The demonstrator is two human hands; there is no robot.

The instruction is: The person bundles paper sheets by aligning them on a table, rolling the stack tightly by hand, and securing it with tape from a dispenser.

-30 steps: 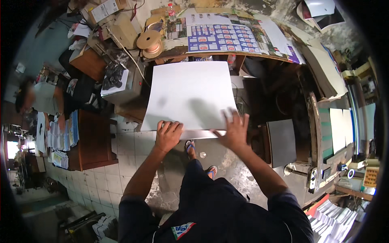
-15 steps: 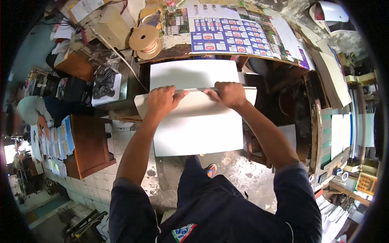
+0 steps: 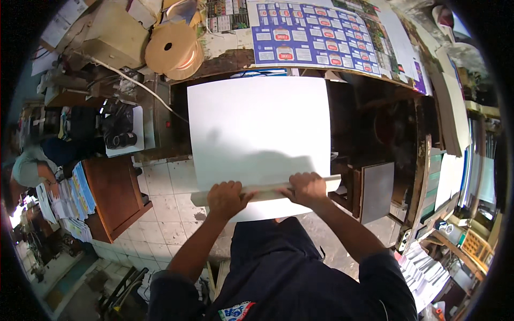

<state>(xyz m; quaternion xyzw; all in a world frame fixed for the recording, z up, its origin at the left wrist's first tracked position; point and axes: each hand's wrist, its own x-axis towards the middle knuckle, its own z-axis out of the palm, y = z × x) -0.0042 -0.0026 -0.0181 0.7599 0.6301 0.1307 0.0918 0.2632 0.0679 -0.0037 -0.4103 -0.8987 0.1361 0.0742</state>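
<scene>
A large white sheet or stack of paper (image 3: 257, 115) lies flat in front of me. Across its near part, both hands grip a long, pale paper stack (image 3: 333, 183) that shows mostly edge-on. My left hand (image 3: 227, 199) wraps round it left of the middle, thumb pointing inward. On the other side of the middle, my right hand (image 3: 307, 190) holds it the same way. Both ends of the held stack stick out past the white sheet's sides. Palms hide how many sheets are in my grip.
Beyond the white sheet, a worktop carries a blue printed sheet (image 3: 321, 40) and a cardboard spool (image 3: 171, 51). On the left a brown wooden cabinet (image 3: 115, 200) stands beside piled papers and another person (image 3: 35, 166). At right are a grey panel (image 3: 377, 192) and a wooden post (image 3: 420, 187).
Both hands have drawn the held paper stack toward my body, from the white sheet's middle to its near part. More of the white surface beyond the hands now shows.
</scene>
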